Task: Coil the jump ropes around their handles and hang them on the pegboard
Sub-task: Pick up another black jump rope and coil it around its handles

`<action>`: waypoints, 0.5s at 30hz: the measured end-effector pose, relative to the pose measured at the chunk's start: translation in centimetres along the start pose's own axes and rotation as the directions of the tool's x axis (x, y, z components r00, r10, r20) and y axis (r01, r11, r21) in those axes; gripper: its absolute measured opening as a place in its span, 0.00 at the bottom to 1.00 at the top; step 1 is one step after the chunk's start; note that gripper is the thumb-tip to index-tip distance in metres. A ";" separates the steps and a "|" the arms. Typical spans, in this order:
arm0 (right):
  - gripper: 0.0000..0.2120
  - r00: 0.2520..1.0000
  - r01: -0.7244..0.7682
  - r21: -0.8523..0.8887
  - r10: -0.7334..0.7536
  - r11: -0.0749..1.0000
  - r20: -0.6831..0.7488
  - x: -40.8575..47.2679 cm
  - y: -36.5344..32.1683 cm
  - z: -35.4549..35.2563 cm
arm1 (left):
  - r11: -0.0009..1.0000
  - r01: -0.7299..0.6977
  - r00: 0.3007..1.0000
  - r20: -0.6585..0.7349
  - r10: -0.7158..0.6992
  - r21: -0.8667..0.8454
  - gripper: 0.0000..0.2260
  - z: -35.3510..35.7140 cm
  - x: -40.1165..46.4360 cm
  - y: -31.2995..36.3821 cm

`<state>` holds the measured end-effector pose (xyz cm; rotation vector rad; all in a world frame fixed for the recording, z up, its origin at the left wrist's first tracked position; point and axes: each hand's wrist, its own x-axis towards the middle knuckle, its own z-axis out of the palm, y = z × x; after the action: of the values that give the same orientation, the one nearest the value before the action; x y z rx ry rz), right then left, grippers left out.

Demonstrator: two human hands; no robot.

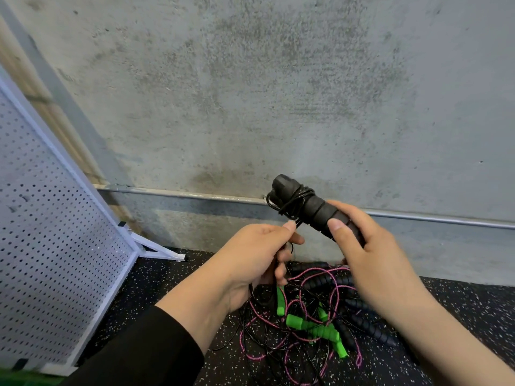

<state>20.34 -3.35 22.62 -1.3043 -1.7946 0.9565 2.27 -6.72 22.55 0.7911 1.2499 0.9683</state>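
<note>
The right hand (pixel 370 246) is gripping the black handles (pixel 312 207); the left hand (pixel 259 252) is pinching the black cord (pixel 292 201) just below them. Slackening could be loosening the coils.

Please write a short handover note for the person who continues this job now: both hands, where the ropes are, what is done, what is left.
Right hand grips the black foam handles, partly wrapped with thin black cord.
Left hand pinches the loose cord just below the wraps.
Tangled pile of pink-corded, green-handled and black-handled ropes lies on the speckled floor.
White perforated pegboard stands at left; no rope hangs on the visible part.
Left: finish this coil, hang it, then the pile.
</note>
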 end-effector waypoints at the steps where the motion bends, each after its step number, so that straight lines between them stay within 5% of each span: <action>1: 0.12 1.000 0.021 -0.042 -0.021 0.999 -0.003 -0.1 0.1 0.2 | 1.000 0.006 1.000 0.009 -0.006 -0.028 0.18 0.0 0.0 0.0; 5: 0.18 0.996 0.092 -0.213 -0.094 0.973 -0.001 -0.3 0.4 0.6 | 0.992 0.024 1.000 0.009 -0.023 -0.125 0.24 0.2 -0.1 0.1; 10: 0.22 0.973 0.227 -0.357 -0.227 0.906 0.041 -0.9 0.5 1.7 | 0.968 0.038 0.999 -0.025 -0.046 -0.248 0.19 0.0 -0.1 0.3; 13: 0.20 0.978 0.206 -0.257 -0.188 0.944 0.092 -1.0 -0.2 1.6 | 0.977 -0.003 0.999 -0.036 -0.004 -0.215 0.17 -0.3 -0.1 0.3; 15: 0.21 0.995 0.058 -0.068 -0.052 0.996 0.089 -0.9 -0.8 1.1 | 0.983 -0.026 0.999 -0.031 0.021 -0.181 0.16 -0.4 -0.2 0.5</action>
<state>19.24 -4.57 22.74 -1.2660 -1.9370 0.9405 1.75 -6.69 22.98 0.6519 1.1606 1.1002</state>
